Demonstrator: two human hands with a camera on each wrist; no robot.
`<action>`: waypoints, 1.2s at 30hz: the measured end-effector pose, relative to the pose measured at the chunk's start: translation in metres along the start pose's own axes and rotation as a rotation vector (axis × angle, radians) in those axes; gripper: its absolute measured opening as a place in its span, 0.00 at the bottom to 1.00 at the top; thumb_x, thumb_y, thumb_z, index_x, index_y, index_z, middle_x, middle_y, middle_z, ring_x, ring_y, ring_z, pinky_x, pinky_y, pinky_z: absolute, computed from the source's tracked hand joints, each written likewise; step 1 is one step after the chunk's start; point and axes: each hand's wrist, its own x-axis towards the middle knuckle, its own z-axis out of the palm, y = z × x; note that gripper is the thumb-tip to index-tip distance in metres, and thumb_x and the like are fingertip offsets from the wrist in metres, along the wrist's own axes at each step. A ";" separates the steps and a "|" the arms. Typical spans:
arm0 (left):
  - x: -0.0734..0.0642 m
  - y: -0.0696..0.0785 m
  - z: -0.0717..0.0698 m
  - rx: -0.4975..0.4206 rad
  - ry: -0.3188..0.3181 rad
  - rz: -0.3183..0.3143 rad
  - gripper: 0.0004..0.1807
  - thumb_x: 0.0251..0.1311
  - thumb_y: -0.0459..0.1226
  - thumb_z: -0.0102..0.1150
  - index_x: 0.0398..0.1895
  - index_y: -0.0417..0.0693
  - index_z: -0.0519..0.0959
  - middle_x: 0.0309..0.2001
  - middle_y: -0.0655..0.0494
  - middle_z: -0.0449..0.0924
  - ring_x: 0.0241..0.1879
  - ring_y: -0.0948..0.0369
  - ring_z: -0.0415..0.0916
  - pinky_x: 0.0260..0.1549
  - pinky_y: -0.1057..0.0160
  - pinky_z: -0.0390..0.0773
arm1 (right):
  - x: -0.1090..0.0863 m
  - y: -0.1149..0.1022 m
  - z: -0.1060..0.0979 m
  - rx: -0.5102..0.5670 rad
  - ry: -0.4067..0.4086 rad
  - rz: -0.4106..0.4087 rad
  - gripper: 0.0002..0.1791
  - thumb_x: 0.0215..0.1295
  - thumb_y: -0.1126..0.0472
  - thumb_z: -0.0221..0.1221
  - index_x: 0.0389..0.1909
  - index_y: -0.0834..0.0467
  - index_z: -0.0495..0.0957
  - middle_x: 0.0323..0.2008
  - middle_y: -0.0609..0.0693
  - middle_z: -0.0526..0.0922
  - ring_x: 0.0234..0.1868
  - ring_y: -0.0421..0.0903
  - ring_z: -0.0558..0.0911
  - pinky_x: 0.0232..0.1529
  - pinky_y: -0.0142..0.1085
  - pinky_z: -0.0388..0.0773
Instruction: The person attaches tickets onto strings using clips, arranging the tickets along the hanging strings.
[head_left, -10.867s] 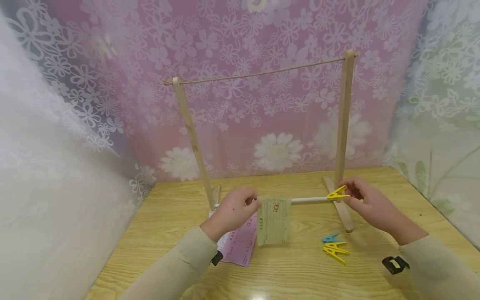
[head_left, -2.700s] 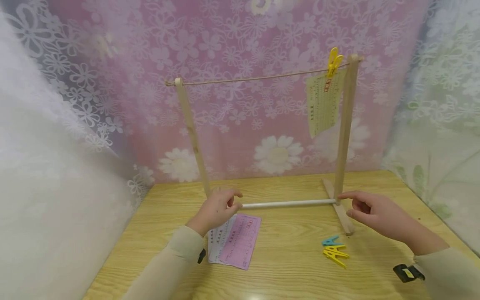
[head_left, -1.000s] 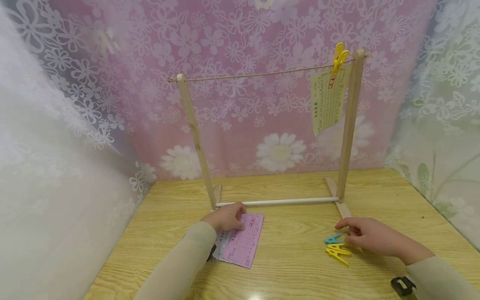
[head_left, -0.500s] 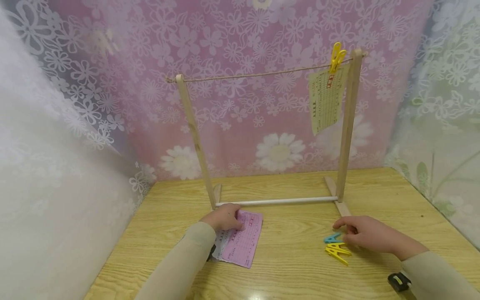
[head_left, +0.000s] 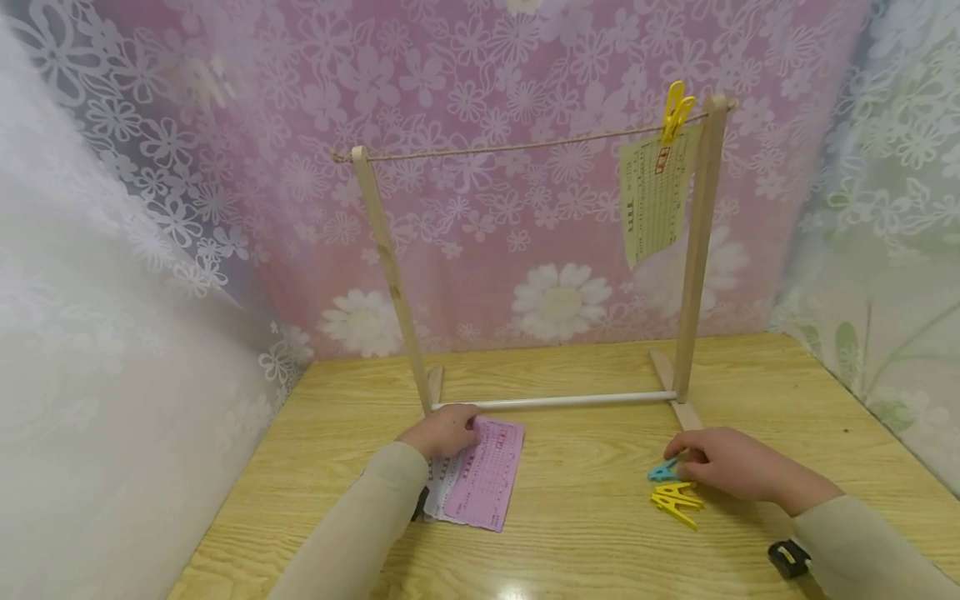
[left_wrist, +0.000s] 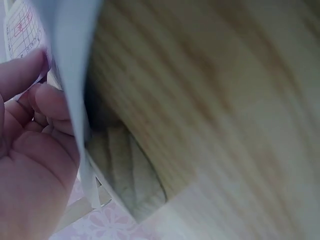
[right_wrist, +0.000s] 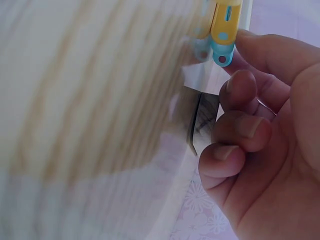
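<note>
Two hands work at the table [head_left: 585,537], each on a separate item. The left hand [head_left: 441,432] grips the pink slip [head_left: 491,479] near its upper left corner, with thumb and fingers pinched on the paper. The pink slip lies at the left of the work area, overlapping pale paper [head_left: 437,500] beneath it; in the left wrist view a whitish sheet hangs close to the palm.

The right hand [head_left: 723,462] pinches the blue clothespin [head_left: 662,472] between thumb and index finger; the remaining fingers are curled in. The blue clothespin sits at the right of the work area, just behind the overlapping yellow clothespins [head_left: 677,503].

Behind the hands stands a wooden frame. Its left post [head_left: 393,283] and right post [head_left: 700,258] are joined near the base by a white rod [head_left: 577,401] and at the top by a rope [head_left: 517,147]. The upper yellow clothespin [head_left: 675,117] fastens a yellow-green slip [head_left: 652,204] to the rope, beside the right post. The slip hangs clear of the table, its lower edge slanted. A pink floral curtain [head_left: 480,275] forms the backdrop.
</note>
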 end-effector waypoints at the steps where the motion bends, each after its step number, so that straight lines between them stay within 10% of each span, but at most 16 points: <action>1: -0.001 0.000 0.000 0.005 0.003 -0.001 0.07 0.72 0.41 0.57 0.48 0.53 0.79 0.37 0.61 0.77 0.37 0.61 0.74 0.45 0.55 0.74 | 0.000 0.000 0.000 -0.001 -0.003 0.011 0.12 0.72 0.55 0.61 0.52 0.52 0.82 0.27 0.36 0.78 0.23 0.35 0.69 0.27 0.34 0.66; 22: -0.002 0.005 -0.004 -0.064 0.127 -0.001 0.06 0.73 0.44 0.56 0.35 0.58 0.78 0.32 0.61 0.77 0.33 0.62 0.74 0.36 0.60 0.74 | -0.005 0.002 0.000 -0.106 0.020 0.012 0.15 0.68 0.60 0.63 0.54 0.52 0.81 0.23 0.39 0.70 0.21 0.35 0.64 0.25 0.34 0.62; 36: -0.013 0.018 -0.019 -0.072 0.193 0.077 0.08 0.74 0.42 0.55 0.34 0.56 0.76 0.29 0.60 0.74 0.30 0.63 0.71 0.31 0.62 0.74 | -0.004 -0.001 -0.005 0.039 0.094 -0.011 0.13 0.68 0.65 0.59 0.51 0.54 0.73 0.24 0.44 0.69 0.20 0.35 0.64 0.22 0.33 0.63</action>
